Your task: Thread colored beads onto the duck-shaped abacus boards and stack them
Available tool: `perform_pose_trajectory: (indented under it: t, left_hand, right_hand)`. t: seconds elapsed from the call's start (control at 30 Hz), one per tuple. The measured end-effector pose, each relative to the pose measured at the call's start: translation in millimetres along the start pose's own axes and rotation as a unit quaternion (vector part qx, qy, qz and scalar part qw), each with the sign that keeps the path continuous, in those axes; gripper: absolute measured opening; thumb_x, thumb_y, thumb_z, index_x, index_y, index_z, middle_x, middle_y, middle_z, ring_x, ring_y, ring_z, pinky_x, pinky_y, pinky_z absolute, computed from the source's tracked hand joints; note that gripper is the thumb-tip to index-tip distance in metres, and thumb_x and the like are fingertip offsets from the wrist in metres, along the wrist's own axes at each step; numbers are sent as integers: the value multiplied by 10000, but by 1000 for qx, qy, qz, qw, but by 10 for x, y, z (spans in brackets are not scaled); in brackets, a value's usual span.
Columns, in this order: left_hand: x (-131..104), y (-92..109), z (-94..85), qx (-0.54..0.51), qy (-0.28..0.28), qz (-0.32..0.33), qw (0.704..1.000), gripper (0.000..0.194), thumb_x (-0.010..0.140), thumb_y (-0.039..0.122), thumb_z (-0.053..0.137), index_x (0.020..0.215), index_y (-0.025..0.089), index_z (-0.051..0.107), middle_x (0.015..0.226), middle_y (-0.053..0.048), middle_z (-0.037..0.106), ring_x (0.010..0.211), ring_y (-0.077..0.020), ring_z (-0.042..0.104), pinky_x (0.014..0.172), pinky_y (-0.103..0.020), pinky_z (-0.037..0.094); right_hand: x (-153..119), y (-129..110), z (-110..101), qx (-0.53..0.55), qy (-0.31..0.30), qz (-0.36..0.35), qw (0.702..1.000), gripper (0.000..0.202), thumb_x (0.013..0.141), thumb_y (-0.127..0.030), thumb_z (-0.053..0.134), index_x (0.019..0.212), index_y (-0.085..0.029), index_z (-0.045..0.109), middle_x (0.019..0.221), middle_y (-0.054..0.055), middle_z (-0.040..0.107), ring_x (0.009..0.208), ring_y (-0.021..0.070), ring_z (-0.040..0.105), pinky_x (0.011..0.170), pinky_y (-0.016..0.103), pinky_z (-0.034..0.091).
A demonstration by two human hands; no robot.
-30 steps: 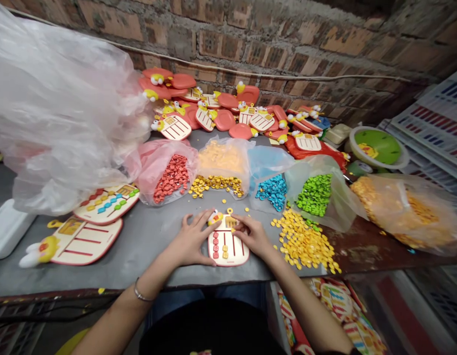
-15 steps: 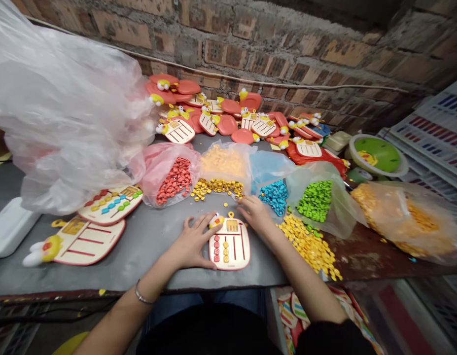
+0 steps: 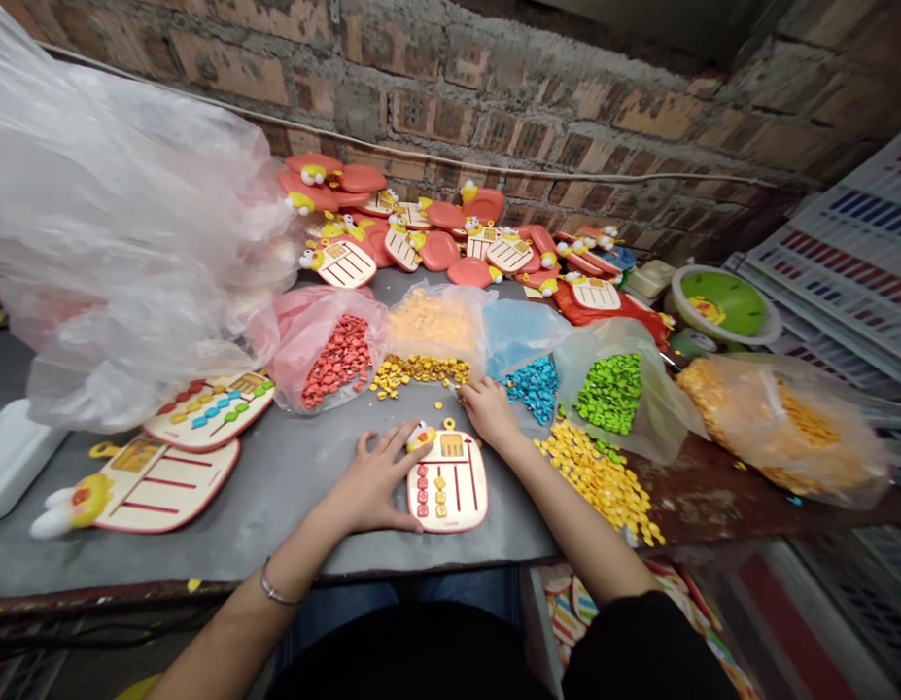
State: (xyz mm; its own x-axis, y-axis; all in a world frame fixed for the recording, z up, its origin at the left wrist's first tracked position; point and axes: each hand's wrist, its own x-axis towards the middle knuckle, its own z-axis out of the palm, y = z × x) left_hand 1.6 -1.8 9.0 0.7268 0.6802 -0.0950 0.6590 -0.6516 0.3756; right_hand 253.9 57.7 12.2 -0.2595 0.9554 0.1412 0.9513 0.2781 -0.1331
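A cream toy board (image 3: 467,486) with a red rim, slots and a yellow animal head lies flat before me. Several red pieces fill its left slot; 3 yellow ones sit in the slot beside it. My left hand (image 3: 377,483) holds the board's left side, its thumb at the lower edge and fingers by the head. Beyond the board, my right hand (image 3: 490,413) is at the right end of a pile of gold-yellow pieces (image 3: 421,372), fingers bent and drawn together. Whatever is between its fingertips is hidden.
Bags of red pieces (image 3: 337,362), blue pieces (image 3: 534,391) and green pieces (image 3: 610,394) stand behind my hands. Loose yellow pieces (image 3: 603,481) spread at right. Two more boards (image 3: 169,486) overlap at left, beneath a large plastic bag (image 3: 129,224). Several toys (image 3: 439,251) are heaped by the wall.
My right hand has shifted slightly left towards the gold-yellow pile, and its fingers have drawn closer together. The left hand stays on the board. The whole view has shifted a little.
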Motion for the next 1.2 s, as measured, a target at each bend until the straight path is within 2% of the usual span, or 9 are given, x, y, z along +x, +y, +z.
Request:
perform_pose_trajectory:
  t: [0.07,0.17,0.23,0.43,0.6,0.93,1.1,1.2]
  left_hand:
    - [-2,-5,5,0,1,1,1000,1086,589,725,730,1496,317,292,1603,-160,124,1421,-412,212,1079,-628,172]
    - [-1,-8,5,-4,2,-1,1000,1079,586,716,738,1492,330,298,1606,-148,116,1416,-415,220,1081,-622,175]
    - [2,-6,3,-6,0,-2,1000,1087,579,714,745,1493,329,298,1608,-146,108,1415,-423,216,1078,-626,175]
    - [6,-8,11,3,-6,0,1000,1094,592,727,727,1502,321,275,1609,-152,90,1425,-417,189,1073,-630,163]
    - [9,-11,24,8,-9,-5,1000,1092,585,730,727,1498,326,284,1611,-144,93,1419,-421,197,1074,-619,168]
    - [6,8,-7,11,-2,-4,1000,1066,600,730,710,1494,323,297,1599,-155,145,1403,-417,231,1065,-625,165]
    - [2,21,-16,19,-1,-2,1000,1063,602,730,703,1495,319,299,1603,-144,136,1396,-428,241,1070,-626,158]
    - [5,21,-12,27,0,2,1000,1061,605,714,708,1497,313,295,1604,-146,132,1400,-422,236,1072,-618,161]
  right_hand:
    - [-36,10,7,83,19,-21,996,121,888,-109,553,938,-177,639,992,100,670,960,234,556,821,334,425]
    - [-192,23,-12,222,41,-69,972,101,898,-114,543,911,-173,624,937,71,639,874,186,589,783,295,471]
    - [-351,27,-30,264,51,-83,960,119,921,-141,520,908,-182,631,923,60,620,859,177,597,773,292,488]
    - [-693,-19,19,242,36,-85,966,204,941,-163,480,970,-194,680,948,76,615,852,190,594,766,313,506]
    - [-722,-86,83,203,66,-67,975,192,930,-154,505,916,-187,694,856,59,587,806,186,554,722,295,480]
    - [-712,-101,59,308,64,14,949,158,888,-140,580,761,-167,669,726,10,511,705,157,533,653,264,439]
    - [-827,-115,-19,344,-16,-5,939,118,858,-112,619,818,-177,709,762,19,566,736,161,569,665,262,443]
    - [-816,-243,11,367,-12,-24,930,140,849,-89,624,868,-183,725,811,36,623,780,166,598,712,273,465]
